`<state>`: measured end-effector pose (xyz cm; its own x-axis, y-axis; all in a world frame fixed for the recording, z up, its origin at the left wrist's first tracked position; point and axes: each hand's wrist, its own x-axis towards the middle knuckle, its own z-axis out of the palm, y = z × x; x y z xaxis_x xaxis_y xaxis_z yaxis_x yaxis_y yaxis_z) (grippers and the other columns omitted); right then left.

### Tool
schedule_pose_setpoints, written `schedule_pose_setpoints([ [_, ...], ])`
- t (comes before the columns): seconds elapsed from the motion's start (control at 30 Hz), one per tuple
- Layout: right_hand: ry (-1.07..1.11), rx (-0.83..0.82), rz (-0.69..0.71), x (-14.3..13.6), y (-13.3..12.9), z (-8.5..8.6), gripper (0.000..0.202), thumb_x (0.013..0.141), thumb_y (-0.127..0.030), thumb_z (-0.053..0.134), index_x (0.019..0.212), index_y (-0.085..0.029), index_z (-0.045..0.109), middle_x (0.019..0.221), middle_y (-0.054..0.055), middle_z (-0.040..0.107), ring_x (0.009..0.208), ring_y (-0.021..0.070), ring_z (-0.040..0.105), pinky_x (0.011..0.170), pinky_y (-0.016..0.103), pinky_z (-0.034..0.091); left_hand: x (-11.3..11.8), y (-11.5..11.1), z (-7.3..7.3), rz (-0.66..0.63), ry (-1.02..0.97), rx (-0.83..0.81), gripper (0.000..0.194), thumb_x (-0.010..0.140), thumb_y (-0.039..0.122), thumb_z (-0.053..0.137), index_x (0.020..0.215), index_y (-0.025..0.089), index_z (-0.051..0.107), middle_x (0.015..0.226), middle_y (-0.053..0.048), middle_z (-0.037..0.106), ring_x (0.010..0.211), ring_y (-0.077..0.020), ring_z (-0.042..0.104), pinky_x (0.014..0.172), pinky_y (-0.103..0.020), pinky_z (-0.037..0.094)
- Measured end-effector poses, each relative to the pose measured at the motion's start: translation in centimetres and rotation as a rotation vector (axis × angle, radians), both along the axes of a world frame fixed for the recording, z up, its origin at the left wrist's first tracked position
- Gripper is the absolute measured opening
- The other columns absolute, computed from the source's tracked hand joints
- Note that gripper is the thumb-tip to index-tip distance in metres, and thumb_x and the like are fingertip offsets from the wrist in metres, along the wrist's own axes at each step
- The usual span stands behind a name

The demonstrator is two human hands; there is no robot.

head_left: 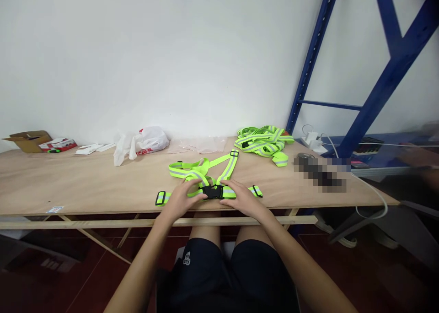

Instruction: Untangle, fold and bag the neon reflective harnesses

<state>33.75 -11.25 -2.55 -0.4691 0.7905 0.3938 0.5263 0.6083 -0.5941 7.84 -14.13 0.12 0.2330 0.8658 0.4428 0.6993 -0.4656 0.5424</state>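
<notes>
A bright yellow-green reflective strap harness (228,169) with grey stripes lies on the table in front of me. Its black side-release buckle (212,192) is at the front, near the table edge, and looks joined. My left hand (181,197) curls around the strap at the buckle's left end, thumb below and fingers above. At the right end, my right hand (243,198) holds the strap in the same manner. Black slide adjusters sit at both outer strap ends, and one more (234,153) tops the V of the shoulder straps. The strap under my fingers is partly hidden.
Behind to the right lies a heap of similar straps (262,141). Clear plastic bags (206,144), a white carrier bag (152,139) and an open cardboard box (29,141) line the wall. A blue rack post (312,56) and white cable (368,185) stand right.
</notes>
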Motion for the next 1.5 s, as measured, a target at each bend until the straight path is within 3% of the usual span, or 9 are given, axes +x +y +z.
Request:
schedule_pose_setpoints([
  [0.13, 0.069, -0.008, 0.017, 1.8, -0.1, 1.8, 0.055, 0.084, -0.039, 0.072, 0.135, -0.026, 0.059, 0.137, 0.009, 0.062, 0.127, 0.027, 0.057, 0.108, 0.044, 0.045, -4.2, -1.8, 3.8, 0.09, -0.085, -0.037, 0.051, 0.089, 0.061, 0.058, 0.123, 0.023, 0.067, 0.128, -0.007, 0.07, 0.122, -0.0281, 0.062, 0.104, -0.039, 0.049],
  [0.2, 0.105, -0.016, -0.013, 3.3, -0.1, 3.0, 0.049, 0.084, -0.041, 0.07, 0.129, -0.025, 0.063, 0.132, 0.009, 0.065, 0.121, 0.0266, 0.061, 0.106, 0.043, 0.048, -6.7, -2.8, 4.8, 0.162, -0.068, -0.069, 0.055, 0.087, 0.063, 0.059, 0.124, 0.024, 0.067, 0.132, -0.006, 0.067, 0.126, -0.0291, 0.059, 0.106, -0.04, 0.047],
  [0.3, 0.055, -0.116, -0.079, 6.3, -0.1, 4.3, 0.05, 0.081, -0.045, 0.071, 0.126, -0.024, 0.066, 0.131, 0.009, 0.066, 0.116, 0.0291, 0.065, 0.1, 0.044, 0.052, -9.8, -3.8, 4.9, 0.23, 0.039, -0.254, 0.069, 0.078, 0.068, 0.064, 0.13, 0.022, 0.064, 0.138, -0.008, 0.063, 0.128, -0.0337, 0.056, 0.105, -0.043, 0.047],
  [0.4, -0.071, -0.222, -0.14, 9.2, 0.1, 4.8, 0.057, 0.078, -0.046, 0.071, 0.13, -0.024, 0.065, 0.138, 0.01, 0.062, 0.125, 0.0332, 0.059, 0.107, 0.046, 0.047, -11.5, -4.0, 4.1, 0.25, 0.125, -0.508, 0.08, 0.067, 0.065, 0.073, 0.132, 0.021, 0.064, 0.137, -0.009, 0.064, 0.127, -0.0345, 0.057, 0.105, -0.039, 0.047],
  [0.57, -0.192, -0.335, -0.091, 11.5, 0.9, 4.1, 0.069, 0.067, -0.038, 0.076, 0.133, -0.025, 0.065, 0.143, 0.007, 0.059, 0.135, 0.0368, 0.05, 0.117, 0.048, 0.035, -11.7, -3.6, 3.6, 0.211, 0.094, -0.582, 0.075, 0.063, 0.059, 0.076, 0.127, 0.021, 0.066, 0.13, -0.006, 0.067, 0.125, -0.0326, 0.058, 0.104, -0.034, 0.047],
  [0.8, -0.116, -0.355, -0.035, 10.9, 1.3, 3.7, 0.06, 0.068, -0.036, 0.073, 0.127, -0.027, 0.07, 0.138, 0.005, 0.064, 0.133, 0.0342, 0.052, 0.118, 0.047, 0.034, -10.3, -3.6, 4.4, 0.035, -0.105, -0.608, 0.077, 0.066, 0.057, 0.075, 0.131, 0.019, 0.061, 0.127, -0.008, 0.066, 0.117, -0.031, 0.06, 0.096, -0.036, 0.051],
  [1.07, -0.013, -0.366, 0.009, 9.9, 1.2, 4.0, 0.056, 0.07, -0.047, 0.075, 0.121, -0.024, 0.073, 0.131, 0.008, 0.068, 0.124, 0.0332, 0.059, 0.111, 0.046, 0.042, -10.4, -2.9, 3.7, 0.077, -0.043, -0.531, 0.069, 0.069, 0.059, 0.072, 0.12, 0.013, 0.069, 0.087, -0.005, 0.068, 0.085, -0.0258, 0.063, 0.074, -0.033, 0.052],
  [1.27, 0.112, -0.355, -0.102, 11.5, 1.5, 3.9, 0.054, 0.073, -0.052, 0.073, 0.117, -0.021, 0.074, 0.126, 0.01, 0.07, 0.112, 0.0315, 0.064, 0.102, 0.044, 0.049, -10.7, -2.2, 2.5, 0.09, -0.169, -0.488, 0.074, 0.066, 0.063, 0.076, 0.119, 0.012, 0.071, 0.113, -0.012, 0.071, 0.102, -0.0321, 0.063, 0.088, -0.039, 0.052],
  [1.5, -0.065, -0.427, -0.097, 12.3, 1.0, 4.5, 0.05, 0.068, -0.045, 0.075, 0.111, -0.02, 0.077, 0.109, 0.007, 0.075, 0.102, 0.0307, 0.066, 0.093, 0.039, 0.052, -11.2, -2.2, 2.5, 0.079, 0.005, -0.495, 0.069, 0.066, 0.065, 0.073, 0.115, 0.017, 0.073, 0.106, -0.009, 0.072, 0.101, -0.0321, 0.064, 0.09, -0.039, 0.052],
])
